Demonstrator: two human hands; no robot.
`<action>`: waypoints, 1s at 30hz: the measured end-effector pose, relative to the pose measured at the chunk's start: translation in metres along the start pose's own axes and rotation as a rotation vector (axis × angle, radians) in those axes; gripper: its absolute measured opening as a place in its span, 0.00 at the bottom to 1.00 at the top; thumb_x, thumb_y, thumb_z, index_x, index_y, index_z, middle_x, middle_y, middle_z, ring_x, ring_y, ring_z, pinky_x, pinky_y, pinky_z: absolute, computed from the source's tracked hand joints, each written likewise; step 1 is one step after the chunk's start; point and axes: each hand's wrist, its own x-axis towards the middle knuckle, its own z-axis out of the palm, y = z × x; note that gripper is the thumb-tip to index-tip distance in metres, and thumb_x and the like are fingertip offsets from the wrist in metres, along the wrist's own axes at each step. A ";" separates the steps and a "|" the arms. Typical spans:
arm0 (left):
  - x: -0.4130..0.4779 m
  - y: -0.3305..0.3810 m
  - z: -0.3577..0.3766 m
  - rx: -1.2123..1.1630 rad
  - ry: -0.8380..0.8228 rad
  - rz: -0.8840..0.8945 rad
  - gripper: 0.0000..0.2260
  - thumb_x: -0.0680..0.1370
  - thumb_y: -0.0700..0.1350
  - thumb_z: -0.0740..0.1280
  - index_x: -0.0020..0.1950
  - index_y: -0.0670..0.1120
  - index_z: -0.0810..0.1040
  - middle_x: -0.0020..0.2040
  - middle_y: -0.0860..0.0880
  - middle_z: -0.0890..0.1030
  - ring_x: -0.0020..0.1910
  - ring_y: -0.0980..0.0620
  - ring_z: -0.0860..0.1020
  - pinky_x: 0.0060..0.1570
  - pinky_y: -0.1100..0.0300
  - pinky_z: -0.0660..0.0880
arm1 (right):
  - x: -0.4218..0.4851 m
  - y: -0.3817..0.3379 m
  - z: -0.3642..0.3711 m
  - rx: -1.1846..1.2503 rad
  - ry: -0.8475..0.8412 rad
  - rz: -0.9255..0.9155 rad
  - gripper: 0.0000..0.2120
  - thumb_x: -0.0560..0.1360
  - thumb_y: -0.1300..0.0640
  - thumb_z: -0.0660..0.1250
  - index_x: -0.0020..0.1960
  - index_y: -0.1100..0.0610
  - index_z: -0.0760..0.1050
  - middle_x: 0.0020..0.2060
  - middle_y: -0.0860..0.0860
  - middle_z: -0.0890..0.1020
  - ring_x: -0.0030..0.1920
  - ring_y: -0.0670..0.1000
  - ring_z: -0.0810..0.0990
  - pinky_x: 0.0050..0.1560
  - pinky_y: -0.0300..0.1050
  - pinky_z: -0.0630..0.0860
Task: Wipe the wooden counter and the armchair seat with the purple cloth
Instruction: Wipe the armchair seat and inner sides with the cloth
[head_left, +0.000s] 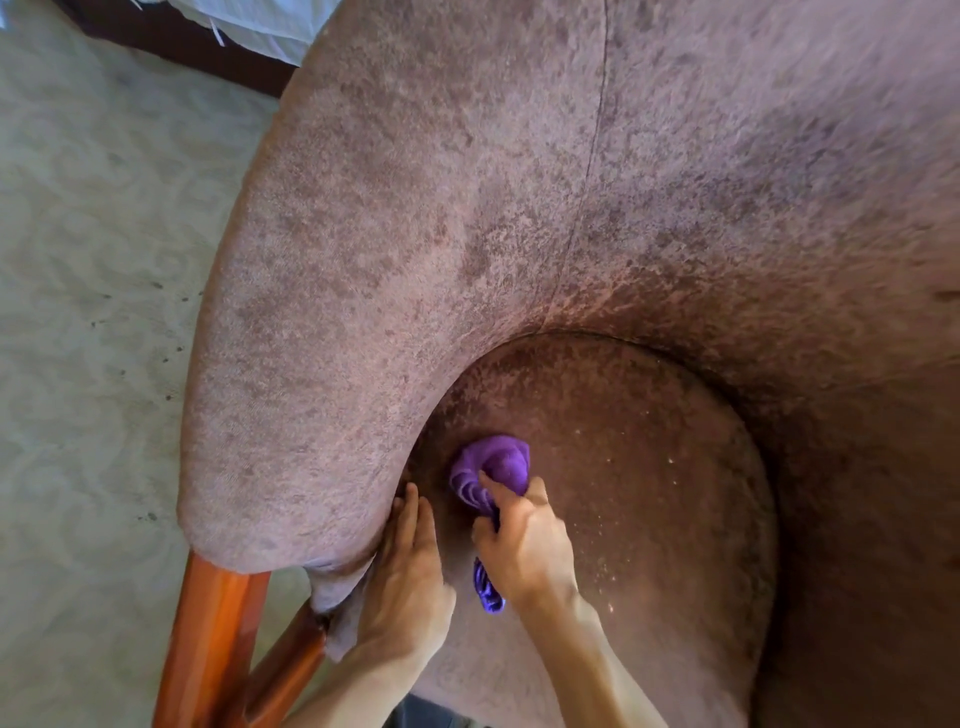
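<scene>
The armchair seat (623, 467) is a round cushion of mottled brown-mauve velvet, speckled with pale crumbs on its right half. A bunched purple cloth (493, 467) lies on the seat's left side, close to the curved armrest (322, 312). My right hand (524, 545) grips the cloth, with the forefinger stretched over the bunch and a tail of cloth hanging out below the palm. My left hand (405, 577) lies with straight fingers against the inner wall of the armrest, beside the cloth. No wooden counter is in view.
The chair's high padded back (727, 156) curves round the seat. Orange-red wooden legs (213, 639) stand at the lower left. Pale patterned carpet (93, 260) covers the floor on the left, with dark specks. White fabric (249, 31) lies at the top left.
</scene>
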 end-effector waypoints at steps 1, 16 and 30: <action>0.000 0.001 0.000 -0.003 -0.002 -0.005 0.38 0.76 0.37 0.57 0.81 0.43 0.39 0.81 0.47 0.35 0.80 0.53 0.37 0.68 0.65 0.26 | -0.002 0.000 0.003 -0.016 -0.024 -0.013 0.28 0.74 0.47 0.63 0.73 0.35 0.66 0.62 0.55 0.73 0.53 0.65 0.82 0.55 0.53 0.79; -0.002 0.013 -0.003 -0.005 -0.020 -0.058 0.36 0.77 0.41 0.57 0.82 0.42 0.44 0.82 0.47 0.38 0.81 0.51 0.43 0.75 0.61 0.39 | -0.004 0.006 0.003 -0.015 -0.096 0.004 0.26 0.74 0.46 0.64 0.72 0.36 0.69 0.61 0.57 0.75 0.56 0.65 0.81 0.58 0.51 0.77; 0.108 0.047 -0.027 0.151 0.116 0.307 0.35 0.77 0.36 0.56 0.82 0.45 0.48 0.83 0.51 0.42 0.81 0.47 0.44 0.78 0.54 0.47 | 0.070 0.010 -0.068 0.051 0.205 0.072 0.26 0.77 0.47 0.66 0.74 0.40 0.68 0.65 0.59 0.74 0.60 0.65 0.79 0.61 0.53 0.75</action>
